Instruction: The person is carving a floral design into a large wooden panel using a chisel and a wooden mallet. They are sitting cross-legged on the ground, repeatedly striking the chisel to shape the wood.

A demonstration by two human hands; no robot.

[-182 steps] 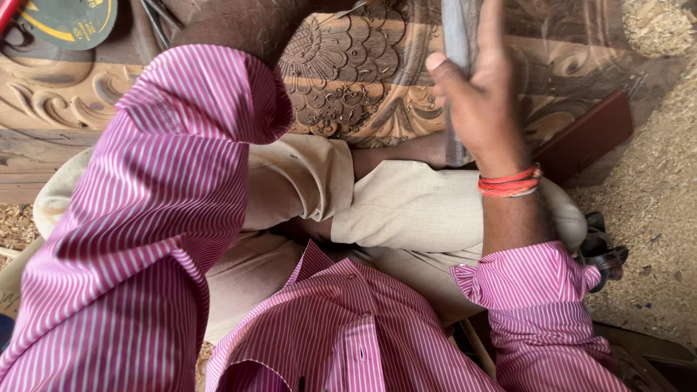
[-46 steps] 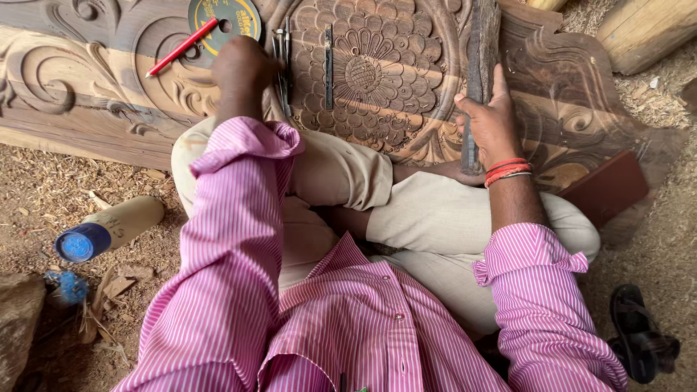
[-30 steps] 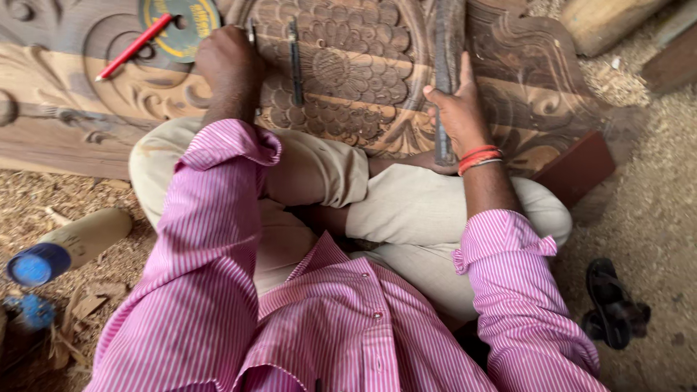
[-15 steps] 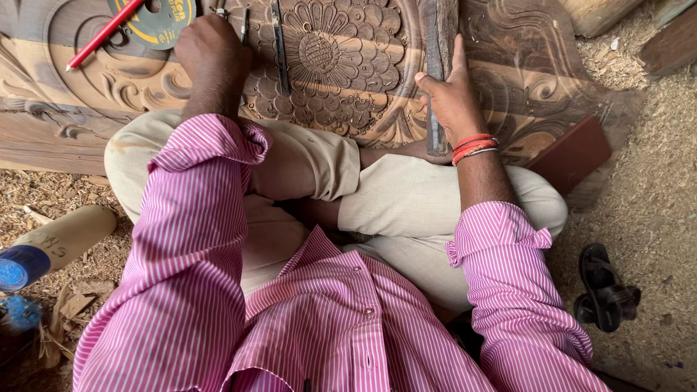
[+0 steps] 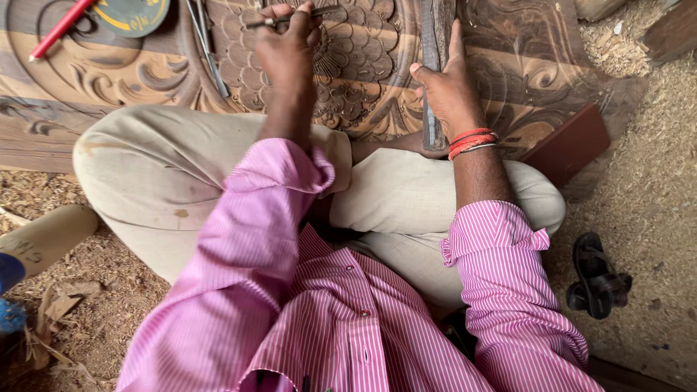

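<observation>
A person in a pink-and-white striped shirt and beige trousers sits cross-legged on sawdust-strewn ground, facing a large carved wooden panel (image 5: pixel 363 87) with floral and scroll relief that fills the view from ten o'clock round to two o'clock. The left hand (image 5: pixel 287 47), at twelve o'clock, has its fingers and thumb closed together around a thin dark metal chisel (image 5: pixel 290 17), which lies almost level across the fingertips just over the scalloped flower carving; whether its tip touches the wood cannot be told. The right hand (image 5: pixel 450 91), at about one o'clock, is wrapped on a long, dark, worn wooden mallet (image 5: pixel 433 65) standing upright along the panel, the thumb on its left face, the fingers stretched up along its right side, red and orange wrist bands just below. More slender metal carving tools (image 5: pixel 207 47) lie loose on the panel at eleven o'clock, beside the left hand. Further toward ten o'clock rest a red pencil (image 5: pixel 58 27) and a round dark disc with a yellow mark (image 5: pixel 134 13), near each other on the wood. A dark red flat block (image 5: pixel 566 141) lies against the panel's lower right edge at three o'clock. A black sandal (image 5: pixel 595 276) sits on the sawdust at four o'clock, well apart from the hands, and a pale cylindrical container with a blue cap (image 5: pixel 36 239) lies at eight o'clock.
</observation>
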